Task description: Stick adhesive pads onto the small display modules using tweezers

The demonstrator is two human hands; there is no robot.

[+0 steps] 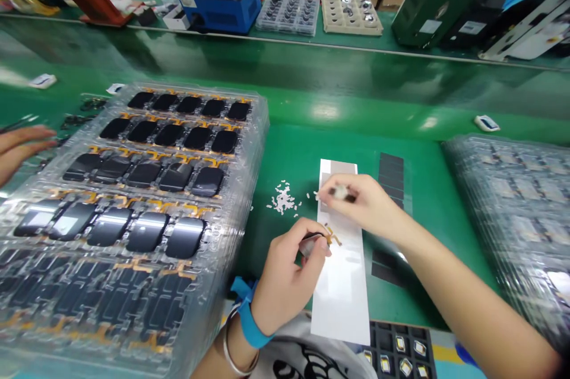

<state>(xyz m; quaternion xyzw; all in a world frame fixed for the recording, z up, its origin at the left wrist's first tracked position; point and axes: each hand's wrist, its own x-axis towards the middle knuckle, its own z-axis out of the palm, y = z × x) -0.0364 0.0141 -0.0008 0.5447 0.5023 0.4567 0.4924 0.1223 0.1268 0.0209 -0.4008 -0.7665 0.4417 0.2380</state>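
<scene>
From the head view, our left hand (pixel 289 281) grips a small dark part (pixel 310 243) between thumb and fingers, and our right hand (pixel 358 201) pinches a white scrap (pixel 341 192), both held over a white strip (pixel 341 308), apparently laid flat as a clean backing.

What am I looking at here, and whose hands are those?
There's no machine here. This one view comes from a camera worn on a person's head, looking down at their own hands. The left hand pinches a small dark piece, too blurred to identify. The right hand pinches a small white bit above a white strip. Loose white bits lie on the green mat, beside stacked clear trays of dark screens. Another person's hand shows at far left.
</scene>
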